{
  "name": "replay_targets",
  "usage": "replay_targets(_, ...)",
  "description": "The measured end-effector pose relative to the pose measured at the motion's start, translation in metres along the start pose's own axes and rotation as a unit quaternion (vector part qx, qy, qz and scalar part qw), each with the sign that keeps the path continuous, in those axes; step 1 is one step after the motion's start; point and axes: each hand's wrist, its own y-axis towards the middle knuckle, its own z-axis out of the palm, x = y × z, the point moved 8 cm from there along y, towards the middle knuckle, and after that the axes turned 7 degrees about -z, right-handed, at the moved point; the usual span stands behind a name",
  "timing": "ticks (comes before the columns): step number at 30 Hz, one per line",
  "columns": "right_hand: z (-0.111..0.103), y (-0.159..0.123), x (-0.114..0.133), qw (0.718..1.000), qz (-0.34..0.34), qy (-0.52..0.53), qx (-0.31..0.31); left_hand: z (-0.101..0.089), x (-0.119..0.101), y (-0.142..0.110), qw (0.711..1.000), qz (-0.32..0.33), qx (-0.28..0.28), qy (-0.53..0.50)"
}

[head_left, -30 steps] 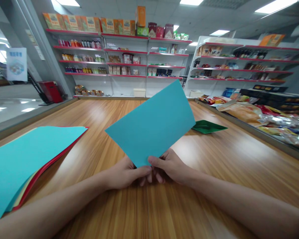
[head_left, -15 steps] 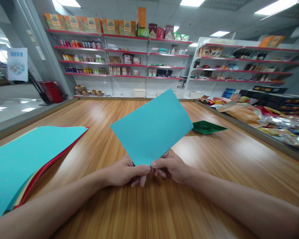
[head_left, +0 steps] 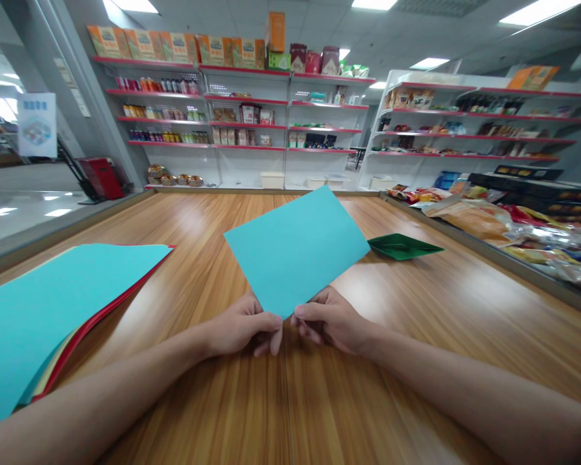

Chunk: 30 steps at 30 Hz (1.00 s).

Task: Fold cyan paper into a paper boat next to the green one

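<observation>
A folded teal paper sheet (head_left: 297, 248) tilts up over the wooden table (head_left: 290, 400), its near corner pointing at me. My left hand (head_left: 244, 326) pinches that corner from the left, fingers closed on it. My right hand (head_left: 332, 320) pinches the same corner from the right, thumb on top. Both wrists rest low over the table.
A stack of coloured sheets (head_left: 53, 310), teal on top, lies at the left. A folded green paper boat (head_left: 401, 245) sits behind the sheet to the right. Snack packets (head_left: 503, 223) fill a bin along the right edge. Stocked shelves (head_left: 232, 116) stand at the back.
The teal sheet has tipped down and away from me, lying flatter toward the table. Both hands stay pinched on its near corner and have shifted slightly forward.
</observation>
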Motion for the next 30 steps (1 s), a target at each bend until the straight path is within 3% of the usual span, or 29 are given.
replay_targets(10, 0.007, 0.001, 0.0, 0.999, 0.021, -0.042, 0.025, 0.006, -0.003, 0.001, 0.998, 0.023, 0.041, 0.035)
replay_targets(21, -0.01, 0.0, 0.007, 0.996, -0.016, -0.04, -0.073, 0.001, -0.002, 0.004, 0.998, 0.015, 0.034, 0.057)
replay_targets(30, -0.02, 0.002, 0.01, 0.994, -0.046, -0.042, -0.093, 0.001, -0.003, 0.004, 0.998, 0.016, 0.033, 0.058)
